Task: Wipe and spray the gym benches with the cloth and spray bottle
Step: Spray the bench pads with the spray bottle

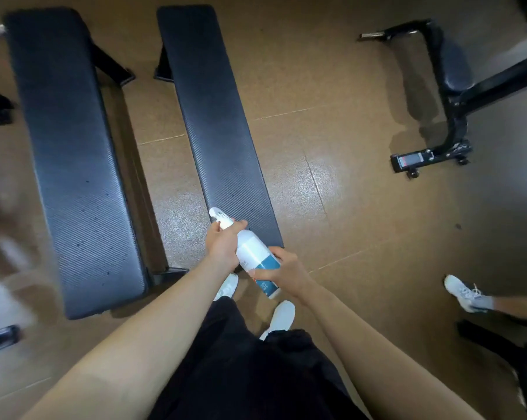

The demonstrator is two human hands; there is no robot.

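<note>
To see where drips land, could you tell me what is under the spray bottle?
Under its nozzle: the right bench, near end. Under its base: floor beside a white shoe. The bottle and left hand cover part of that end.

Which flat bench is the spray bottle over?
The right-hand flat bench: the spray bottle sits over its near end; the left bench lies apart.
</note>
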